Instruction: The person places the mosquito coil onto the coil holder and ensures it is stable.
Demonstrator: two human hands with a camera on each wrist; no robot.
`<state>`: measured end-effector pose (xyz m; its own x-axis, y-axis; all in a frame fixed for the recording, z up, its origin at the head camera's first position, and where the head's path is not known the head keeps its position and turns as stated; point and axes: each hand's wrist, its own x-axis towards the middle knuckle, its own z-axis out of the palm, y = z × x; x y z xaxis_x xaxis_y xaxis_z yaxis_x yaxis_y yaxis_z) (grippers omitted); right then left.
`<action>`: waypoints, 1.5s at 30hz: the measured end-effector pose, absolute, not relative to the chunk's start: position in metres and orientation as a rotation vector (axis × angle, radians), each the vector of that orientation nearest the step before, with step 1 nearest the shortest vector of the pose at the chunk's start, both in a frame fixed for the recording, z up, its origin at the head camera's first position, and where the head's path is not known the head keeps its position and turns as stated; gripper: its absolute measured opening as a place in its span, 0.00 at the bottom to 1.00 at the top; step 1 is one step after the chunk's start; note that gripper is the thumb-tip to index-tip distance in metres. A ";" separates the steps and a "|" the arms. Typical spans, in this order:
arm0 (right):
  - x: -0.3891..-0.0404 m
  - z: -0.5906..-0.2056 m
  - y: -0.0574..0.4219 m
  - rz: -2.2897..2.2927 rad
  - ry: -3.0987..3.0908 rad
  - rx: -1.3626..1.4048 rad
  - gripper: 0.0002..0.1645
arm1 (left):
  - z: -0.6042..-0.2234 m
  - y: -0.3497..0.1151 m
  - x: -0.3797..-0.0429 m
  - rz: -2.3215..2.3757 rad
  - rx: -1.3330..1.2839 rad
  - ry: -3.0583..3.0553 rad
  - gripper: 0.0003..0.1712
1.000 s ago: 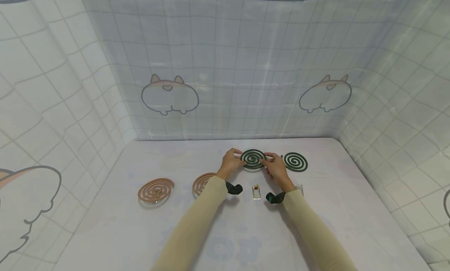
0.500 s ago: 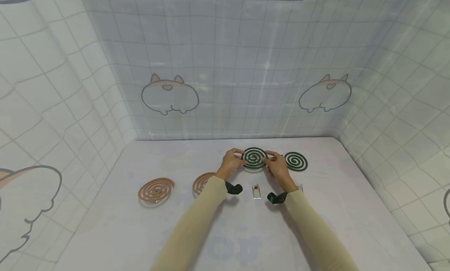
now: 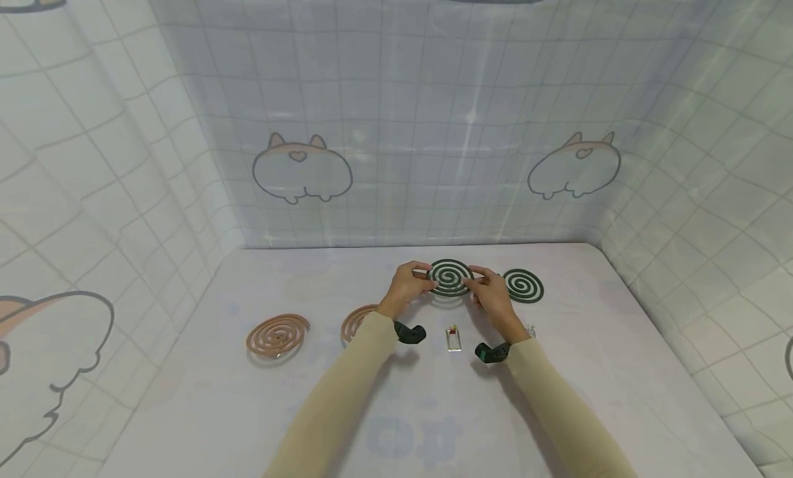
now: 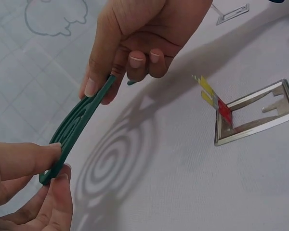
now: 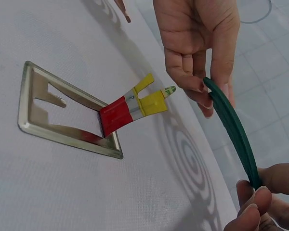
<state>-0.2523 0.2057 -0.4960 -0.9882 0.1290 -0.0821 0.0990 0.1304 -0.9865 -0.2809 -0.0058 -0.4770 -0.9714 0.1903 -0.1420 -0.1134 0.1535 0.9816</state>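
Observation:
A green mosquito coil (image 3: 449,278) is raised off the table, held by both hands at opposite edges. The left hand (image 3: 405,286) pinches its left edge between thumb and fingers; the right hand (image 3: 492,297) pinches the right edge the same way. In both wrist views the coil appears tilted and almost edge-on, with its spiral shadow cast on the white surface. Nearer the body lies a small metal coil stand (image 3: 453,331), a rectangular frame whose upright tab (image 5: 118,115) is red and yellow and splits at its tip.
A second green coil (image 3: 523,286) lies right of the right hand. Two brown coils stand to the left, one in full view (image 3: 277,335), the other (image 3: 356,321) partly behind the left sleeve. Another metal stand (image 4: 232,14) lies near the right wrist. Tiled-pattern walls enclose the table.
Both hands have lifted the green coil slightly and shifted it a little to the right, keeping their pinch at its edges. The other coils and the stands stay put.

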 end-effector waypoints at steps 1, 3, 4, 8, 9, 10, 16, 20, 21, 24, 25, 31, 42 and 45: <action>-0.252 -0.495 0.206 2.048 -2.344 -0.230 0.29 | -0.477 -0.006 -0.281 1.899 0.075 2.203 0.23; -0.250 -0.494 0.206 2.057 -2.344 -0.218 0.29 | -0.476 -0.006 -0.281 1.891 0.079 2.216 0.23; -0.250 -0.494 0.207 2.064 -2.344 -0.213 0.30 | -0.475 -0.006 -0.281 1.891 0.081 2.217 0.23; -0.247 -0.492 0.208 2.084 -2.342 -0.215 0.29 | -0.472 -0.005 -0.280 1.898 0.095 2.196 0.22; -0.247 -0.491 0.209 2.084 -2.343 -0.214 0.29 | -0.471 -0.006 -0.279 1.900 0.100 2.189 0.21; -0.246 -0.490 0.209 2.080 -2.345 -0.216 0.29 | -0.470 -0.006 -0.278 1.903 0.106 2.179 0.21; -0.241 -0.484 0.209 2.045 -2.364 -0.214 0.28 | -0.466 -0.006 -0.274 1.882 0.136 2.187 0.19; -0.238 -0.482 0.211 2.048 -2.369 -0.203 0.28 | -0.463 -0.007 -0.272 1.884 0.135 2.172 0.19; -0.238 -0.481 0.211 2.049 -2.373 -0.200 0.28 | -0.463 -0.007 -0.271 1.887 0.129 2.167 0.19; -0.236 -0.481 0.212 2.054 -2.376 -0.192 0.29 | -0.462 -0.007 -0.270 1.887 0.125 2.163 0.18; -0.235 -0.480 0.212 2.054 -2.377 -0.191 0.29 | -0.461 -0.007 -0.269 1.883 0.126 2.165 0.18; -0.231 -0.477 0.211 2.058 -2.369 -0.180 0.28 | -0.459 -0.008 -0.264 1.865 0.148 2.156 0.16; -0.223 -0.478 0.212 2.021 -2.435 -0.186 0.29 | -0.458 -0.013 -0.256 1.799 0.187 2.167 0.14; -0.221 -0.478 0.212 2.018 -2.443 -0.171 0.29 | -0.456 -0.015 -0.254 1.796 0.219 2.170 0.14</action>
